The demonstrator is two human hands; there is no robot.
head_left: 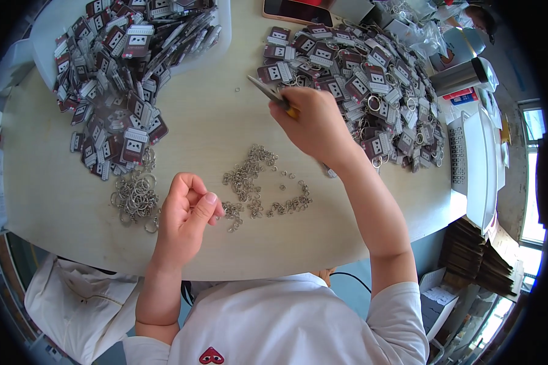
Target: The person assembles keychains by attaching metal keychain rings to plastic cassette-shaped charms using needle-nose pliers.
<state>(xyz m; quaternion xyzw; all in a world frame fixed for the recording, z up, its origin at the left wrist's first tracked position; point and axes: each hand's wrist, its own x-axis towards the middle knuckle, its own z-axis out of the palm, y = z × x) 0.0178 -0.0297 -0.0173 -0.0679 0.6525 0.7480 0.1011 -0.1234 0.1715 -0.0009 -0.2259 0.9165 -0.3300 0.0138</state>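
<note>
My right hand (313, 118) is closed around needle-nose pliers (266, 91) with yellow handles, raised over the table beside the right-hand heap. The jaws point to the far left. My left hand (190, 213) is closed, thumb against the curled fingers, at the left edge of a scatter of small metal jump rings (246, 176). Whatever is between those fingertips, if anything, is too small to make out. Left of that hand lies a pile of larger split key rings (135, 196). Far from both hands, one single jump ring (237, 89) sits on the table.
Flat dark-and-white tags fill a white tray (226, 36) and spill out as a loose heap (134, 146). Tags with key rings form another heap (371, 79) on the right. A phone (297, 11), a metal tumbler (463, 76) and a white basket (481, 164) stand around the edges.
</note>
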